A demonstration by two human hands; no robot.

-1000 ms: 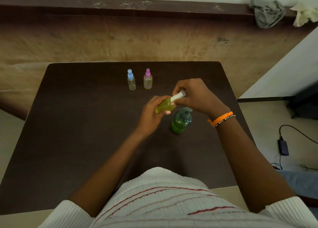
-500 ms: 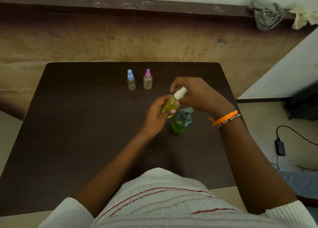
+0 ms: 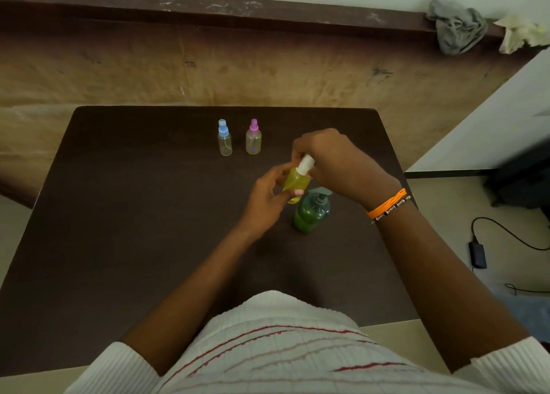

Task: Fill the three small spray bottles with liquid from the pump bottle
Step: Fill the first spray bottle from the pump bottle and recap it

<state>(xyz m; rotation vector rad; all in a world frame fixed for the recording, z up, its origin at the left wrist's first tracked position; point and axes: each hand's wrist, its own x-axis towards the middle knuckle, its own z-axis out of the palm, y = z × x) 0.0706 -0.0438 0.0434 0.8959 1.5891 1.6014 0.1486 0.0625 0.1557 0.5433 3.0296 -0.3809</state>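
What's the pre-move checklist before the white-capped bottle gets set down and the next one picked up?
1. White-capped spray bottle filled: ok, yellow-green liquid shows.
2. Left hand grips its body: ok.
3. Right hand on the white cap: ok; fully tightened: cannot tell.
4. Pump bottle upright on the table: ok.
5. Blue-capped bottle and pink-capped bottle upright, apart: ok.
6. Those two filled: not ok, both look nearly clear.
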